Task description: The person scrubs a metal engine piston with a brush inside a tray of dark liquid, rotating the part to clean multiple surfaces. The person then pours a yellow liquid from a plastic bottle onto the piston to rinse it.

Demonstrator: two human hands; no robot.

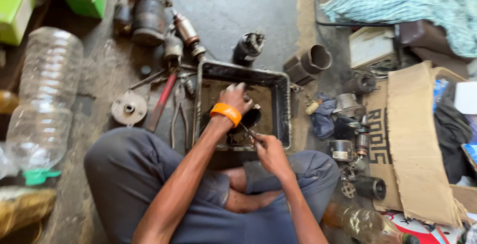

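The person sits cross-legged on the concrete floor (233, 5) with a black rectangular tray (283, 105) just ahead of the knees. Inside it, toward the near edge, lies a dark cylindrical part (247, 120) in murky liquid. The left hand (236, 97) reaches in from above, fingers curled down on the part's far side. The right hand (268, 149) sits at the tray's near rim, fingers pinched on a thin tool (247, 134) whose tip points up-left at the part.
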